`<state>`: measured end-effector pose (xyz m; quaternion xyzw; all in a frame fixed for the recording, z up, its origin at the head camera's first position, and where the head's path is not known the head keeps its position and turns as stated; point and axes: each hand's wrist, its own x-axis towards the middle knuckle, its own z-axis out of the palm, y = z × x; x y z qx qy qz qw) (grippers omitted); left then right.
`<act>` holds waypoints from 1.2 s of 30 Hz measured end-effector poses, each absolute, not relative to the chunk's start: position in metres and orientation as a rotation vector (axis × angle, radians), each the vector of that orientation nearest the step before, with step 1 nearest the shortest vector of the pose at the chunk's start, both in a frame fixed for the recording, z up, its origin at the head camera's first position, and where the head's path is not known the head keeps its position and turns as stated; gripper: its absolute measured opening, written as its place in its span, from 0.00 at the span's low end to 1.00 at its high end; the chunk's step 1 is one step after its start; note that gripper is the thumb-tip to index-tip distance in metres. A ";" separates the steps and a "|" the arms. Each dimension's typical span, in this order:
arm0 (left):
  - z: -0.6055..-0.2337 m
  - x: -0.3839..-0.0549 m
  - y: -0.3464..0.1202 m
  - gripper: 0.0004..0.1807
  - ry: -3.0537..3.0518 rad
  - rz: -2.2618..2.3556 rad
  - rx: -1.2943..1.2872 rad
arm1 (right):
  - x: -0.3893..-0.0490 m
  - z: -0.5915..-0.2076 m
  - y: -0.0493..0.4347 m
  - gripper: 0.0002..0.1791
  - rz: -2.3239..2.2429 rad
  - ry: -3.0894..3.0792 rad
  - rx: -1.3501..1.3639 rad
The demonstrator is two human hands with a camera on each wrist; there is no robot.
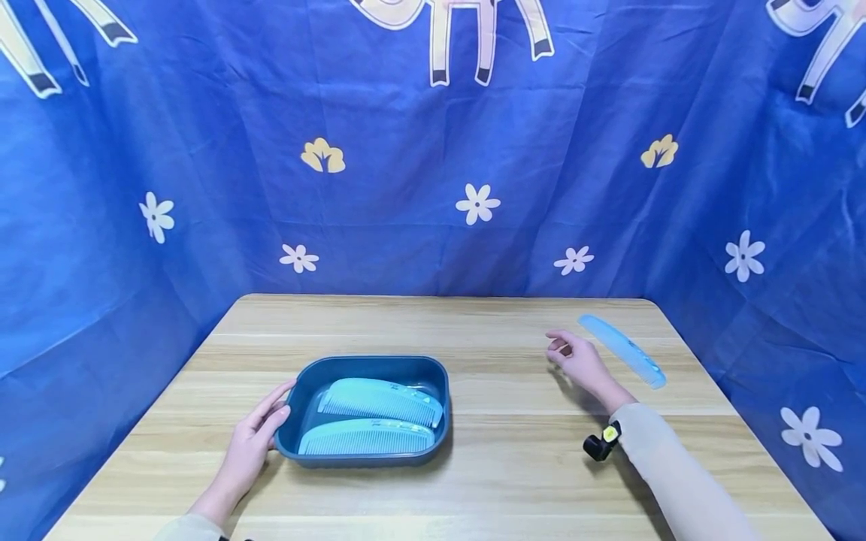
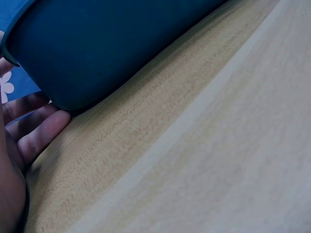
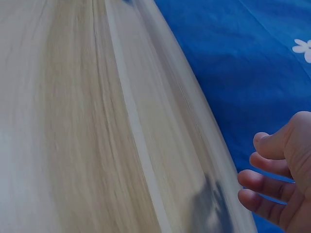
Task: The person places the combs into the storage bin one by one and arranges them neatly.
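My left hand (image 1: pixel 252 436) holds the left side of a dark blue plastic basin (image 1: pixel 361 460). In the left wrist view, several fingers (image 2: pixel 46 131) lie against the outer wall of the basin (image 2: pixel 112 48) near its base. Two light blue combs lie in the basin: a rear comb (image 1: pixel 379 398) and a front comb (image 1: pixel 365 437), both with teeth toward me. My right hand (image 1: pixel 583 364) hovers over the table's right half, its fingers loosely bent and holding nothing. Just right of it, a third light blue comb (image 1: pixel 622 349) lies slantwise on the table.
The wood-grain table (image 1: pixel 501 481) has rounded far corners. A blue cloth (image 1: pixel 406 150) printed with flowers and animal legs hangs behind it and along both sides. A small black camera (image 1: pixel 598 447) is strapped to the right wrist.
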<state>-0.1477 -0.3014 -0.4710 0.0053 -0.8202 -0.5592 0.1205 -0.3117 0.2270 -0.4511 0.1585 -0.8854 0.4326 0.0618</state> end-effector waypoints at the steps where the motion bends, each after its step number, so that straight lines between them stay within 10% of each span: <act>1: -0.471 -0.148 -0.301 0.24 -2.397 -1.632 0.015 | -0.312 -0.451 0.230 0.21 1.311 -2.679 0.467; 36: -0.471 -0.148 -0.301 0.24 -2.392 -1.634 0.029 | -0.329 -0.445 0.329 0.21 1.013 -2.713 0.189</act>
